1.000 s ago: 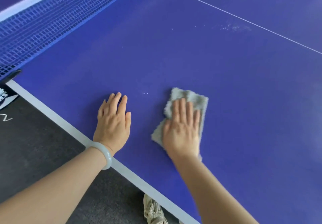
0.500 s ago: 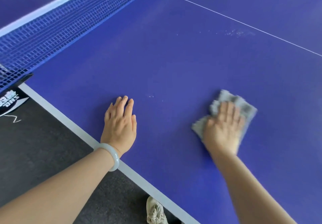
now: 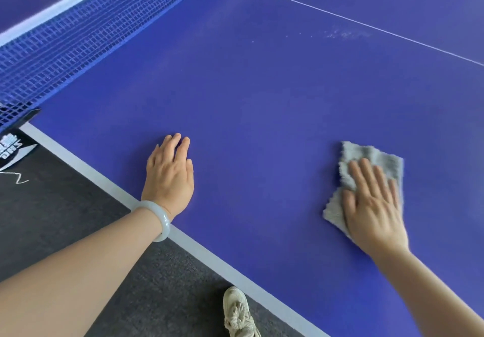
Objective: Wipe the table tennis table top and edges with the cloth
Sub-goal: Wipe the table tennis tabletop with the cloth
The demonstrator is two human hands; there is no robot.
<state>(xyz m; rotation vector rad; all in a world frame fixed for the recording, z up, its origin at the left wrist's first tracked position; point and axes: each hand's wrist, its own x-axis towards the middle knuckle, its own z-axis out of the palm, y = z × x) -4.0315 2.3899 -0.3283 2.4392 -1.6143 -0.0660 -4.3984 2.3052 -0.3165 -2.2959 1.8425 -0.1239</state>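
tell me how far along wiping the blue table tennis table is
Early to midway, I'd judge. Looks done: the blue table top between the hands shows no marks. In hand: the right hand presses the grey fluffy cloth flat on it, the left hand rests flat near the white edge stripe. Left: the whitish smudges beside the thin white centre line, and the edges, which the cloth is not touching.

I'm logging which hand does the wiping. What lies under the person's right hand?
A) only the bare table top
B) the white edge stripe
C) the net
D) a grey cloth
D: the right hand presses flat, fingers straight, on the grey cloth lying on the blue table top, while the left hand rests bare on the surface.
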